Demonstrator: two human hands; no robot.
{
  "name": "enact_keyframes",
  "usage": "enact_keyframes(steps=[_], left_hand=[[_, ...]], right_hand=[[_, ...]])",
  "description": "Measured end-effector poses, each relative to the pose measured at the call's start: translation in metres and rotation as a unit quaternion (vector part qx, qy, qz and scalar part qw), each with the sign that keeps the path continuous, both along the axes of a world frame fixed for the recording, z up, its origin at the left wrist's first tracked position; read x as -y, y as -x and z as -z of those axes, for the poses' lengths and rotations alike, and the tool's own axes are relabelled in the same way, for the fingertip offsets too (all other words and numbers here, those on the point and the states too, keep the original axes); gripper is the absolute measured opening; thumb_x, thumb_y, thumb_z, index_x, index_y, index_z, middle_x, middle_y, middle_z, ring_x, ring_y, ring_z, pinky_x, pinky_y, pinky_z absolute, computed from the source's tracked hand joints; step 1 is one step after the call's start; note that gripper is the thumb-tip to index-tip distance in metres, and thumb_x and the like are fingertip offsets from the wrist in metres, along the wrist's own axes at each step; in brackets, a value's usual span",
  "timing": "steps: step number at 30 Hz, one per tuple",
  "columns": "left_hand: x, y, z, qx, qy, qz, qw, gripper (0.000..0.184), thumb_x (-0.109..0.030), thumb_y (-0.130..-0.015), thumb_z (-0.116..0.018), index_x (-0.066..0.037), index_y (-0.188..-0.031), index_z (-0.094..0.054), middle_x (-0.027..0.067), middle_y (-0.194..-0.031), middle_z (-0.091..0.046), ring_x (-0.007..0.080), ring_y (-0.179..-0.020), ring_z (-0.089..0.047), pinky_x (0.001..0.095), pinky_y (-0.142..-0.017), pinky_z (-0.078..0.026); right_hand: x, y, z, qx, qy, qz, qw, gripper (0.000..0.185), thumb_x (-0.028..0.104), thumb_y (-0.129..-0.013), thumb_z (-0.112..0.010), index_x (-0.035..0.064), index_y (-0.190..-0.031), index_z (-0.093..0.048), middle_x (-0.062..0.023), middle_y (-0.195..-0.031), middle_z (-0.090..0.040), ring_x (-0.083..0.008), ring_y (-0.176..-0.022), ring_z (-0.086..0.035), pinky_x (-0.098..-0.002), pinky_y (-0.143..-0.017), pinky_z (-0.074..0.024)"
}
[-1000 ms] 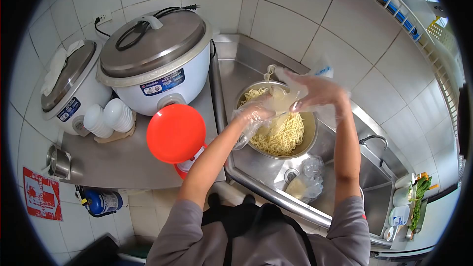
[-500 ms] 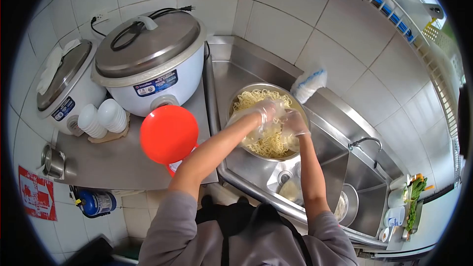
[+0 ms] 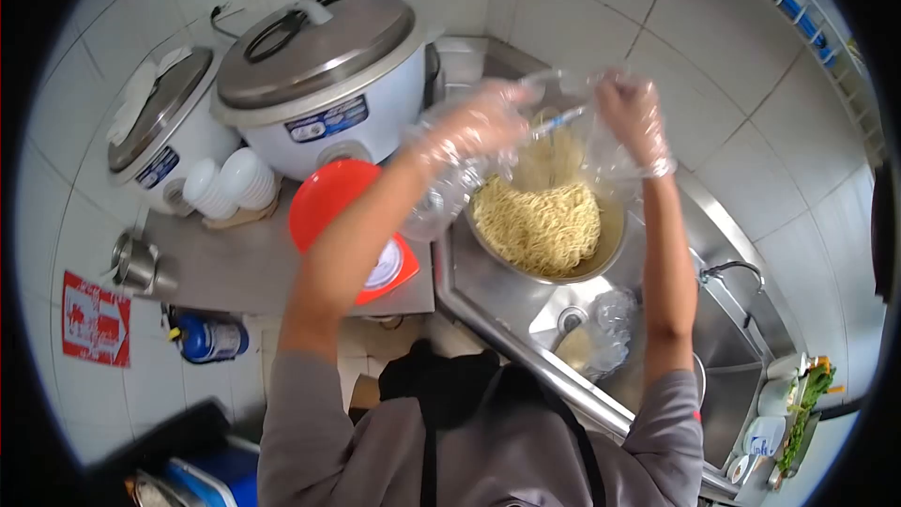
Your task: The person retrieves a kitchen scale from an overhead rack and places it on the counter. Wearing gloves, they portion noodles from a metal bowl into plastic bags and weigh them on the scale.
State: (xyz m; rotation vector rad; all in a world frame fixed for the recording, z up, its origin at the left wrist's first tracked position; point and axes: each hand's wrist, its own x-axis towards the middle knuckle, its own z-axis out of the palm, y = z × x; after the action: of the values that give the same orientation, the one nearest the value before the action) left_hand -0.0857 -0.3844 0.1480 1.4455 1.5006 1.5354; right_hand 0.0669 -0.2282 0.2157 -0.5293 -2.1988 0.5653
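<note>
A metal bowl [image 3: 615,237] in the sink area holds a heap of yellow noodles [image 3: 544,230]. Above its far side, my gloved left hand [image 3: 483,122] and gloved right hand [image 3: 631,117] are raised apart, closed on a clear plastic bag [image 3: 591,145] with a blue printed strip. Motion smears the left fingers, at the bag's left edge. The right fingers pinch the other side. Yellowish noodles show through the plastic; whether they lie inside or behind it I cannot tell. Loose clear plastic [image 3: 441,202] hangs beneath my left wrist.
Left of the bowl stands a red kitchen scale [image 3: 399,268] with a red pan, partly behind my left forearm. Two rice cookers [image 3: 324,75] and stacked white cups [image 3: 225,186] are farther left. Crumpled plastic [image 3: 610,329] lies near the drain; a faucet [image 3: 732,268] is at right.
Both hands have come up out of the noodles and moved apart, now stretching a clear bag between them. The view has shifted, and the scale's dial is uncovered.
</note>
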Motion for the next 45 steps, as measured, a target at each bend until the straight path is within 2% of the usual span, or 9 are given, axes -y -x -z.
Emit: enact_keyframes(steps=[3, 6, 8, 13, 20, 29, 34, 38, 45], left_hand=[[0.088, -0.022, -0.070, 0.161, -0.044, -0.045, 0.985, 0.041, -0.008, -0.076, -0.065, -0.003, -0.115, -0.055, 0.0107, -0.115, -0.052, 0.0174, -0.103, -0.052, 0.0320, -0.090, -0.042], [0.133, -0.040, -0.103, 0.087, -0.041, -0.186, 0.978, 0.047, -0.015, -0.080, -0.062, 0.005, -0.120, -0.048, 0.0085, -0.109, -0.057, 0.0079, -0.065, -0.053, 0.0219, -0.053, -0.047], [0.165, -0.006, -0.100, 0.099, -0.005, -0.164, 0.981, 0.047, -0.012, -0.075, -0.066, 0.002, -0.117, -0.049, 0.0106, -0.111, -0.055, 0.0149, -0.090, -0.052, 0.0287, -0.079, -0.043], [0.210, 0.001, -0.087, 0.030, 0.094, -0.297, 0.950, 0.050, -0.013, -0.079, -0.058, 0.004, -0.124, -0.046, -0.0014, -0.064, -0.050, 0.0067, -0.058, -0.046, 0.0208, -0.055, -0.039], [0.232, 0.010, -0.054, 0.036, 0.158, -0.333, 0.929, 0.052, -0.011, -0.078, -0.057, 0.003, -0.126, -0.044, 0.0004, -0.064, -0.050, 0.0074, -0.056, -0.048, 0.0235, -0.051, -0.042], [0.231, 0.001, -0.042, 0.131, 0.081, -0.367, 0.917, 0.046, -0.018, -0.078, -0.060, -0.001, -0.121, -0.053, -0.0039, -0.072, -0.046, 0.0072, -0.060, -0.040, 0.0220, -0.055, -0.034], [0.225, 0.008, -0.046, 0.072, 0.134, -0.394, 0.906, 0.042, -0.020, -0.080, -0.061, -0.002, -0.117, -0.056, -0.0032, -0.075, -0.050, 0.0068, -0.059, -0.040, 0.0214, -0.055, -0.034], [0.216, 0.018, -0.054, 0.026, 0.217, -0.423, 0.879, 0.042, -0.016, -0.079, -0.059, 0.001, -0.118, -0.055, -0.0022, -0.074, -0.052, 0.0072, -0.058, -0.041, 0.0220, -0.053, -0.037], [0.216, 0.029, -0.059, -0.060, 0.249, -0.357, 0.898, 0.049, -0.005, -0.076, -0.051, 0.002, -0.124, -0.048, 0.0010, -0.072, -0.053, 0.0073, -0.054, -0.044, 0.0216, -0.051, -0.039]], right_hand=[[0.032, 0.017, -0.039, -0.002, 0.082, -0.111, 0.990, 0.026, 0.020, -0.075, -0.054, -0.0040, -0.066, -0.059, -0.0069, -0.050, -0.051, -0.0118, -0.049, -0.045, -0.0291, -0.049, -0.0398], [0.072, 0.047, -0.052, 0.002, 0.073, -0.187, 0.980, 0.027, 0.021, -0.074, -0.054, -0.0031, -0.063, -0.058, -0.0047, -0.051, -0.051, -0.0120, -0.050, -0.047, -0.0293, -0.049, -0.0400], [0.089, 0.073, -0.046, 0.026, 0.091, -0.242, 0.966, 0.028, 0.022, -0.074, -0.054, -0.0028, -0.062, -0.058, -0.0060, -0.052, -0.053, -0.0130, -0.051, -0.050, -0.0300, -0.051, -0.0413], [0.133, 0.129, -0.007, 0.022, 0.141, -0.352, 0.925, 0.023, 0.021, -0.075, -0.055, 0.0030, -0.060, -0.054, 0.0005, -0.052, -0.048, -0.0087, -0.048, -0.042, -0.0274, -0.047, -0.0365], [0.144, 0.152, 0.016, 0.132, 0.058, -0.440, 0.886, 0.036, 0.030, -0.074, -0.059, -0.0022, -0.090, -0.065, -0.0157, -0.078, -0.065, -0.0205, -0.076, -0.062, -0.0321, -0.073, -0.0468], [0.004, 0.059, 0.109, 0.426, -0.122, -0.235, 0.865, 0.119, 0.049, -0.059, -0.076, 0.0106, -0.143, 0.000, -0.0313, -0.134, -0.032, -0.0378, -0.125, -0.036, -0.0400, -0.103, -0.0313], [-0.025, 0.021, 0.193, 0.565, -0.092, -0.027, 0.819, 0.088, 0.031, -0.071, -0.068, 0.0103, -0.141, -0.019, -0.0282, -0.134, -0.034, -0.0382, -0.121, -0.040, -0.0413, -0.101, -0.0342], [-0.087, 0.016, 0.274, 0.254, -0.085, -0.085, 0.960, 0.025, 0.016, -0.084, -0.046, 0.0042, -0.100, -0.061, -0.0166, -0.102, -0.061, -0.0322, -0.096, -0.058, -0.0388, -0.082, -0.0462], [-0.127, 0.008, 0.049, 0.194, -0.225, -0.172, 0.939, 0.022, 0.018, -0.078, -0.057, 0.0040, -0.094, -0.062, -0.0156, -0.081, -0.064, -0.0292, -0.070, -0.061, -0.0360, -0.065, -0.0479]])
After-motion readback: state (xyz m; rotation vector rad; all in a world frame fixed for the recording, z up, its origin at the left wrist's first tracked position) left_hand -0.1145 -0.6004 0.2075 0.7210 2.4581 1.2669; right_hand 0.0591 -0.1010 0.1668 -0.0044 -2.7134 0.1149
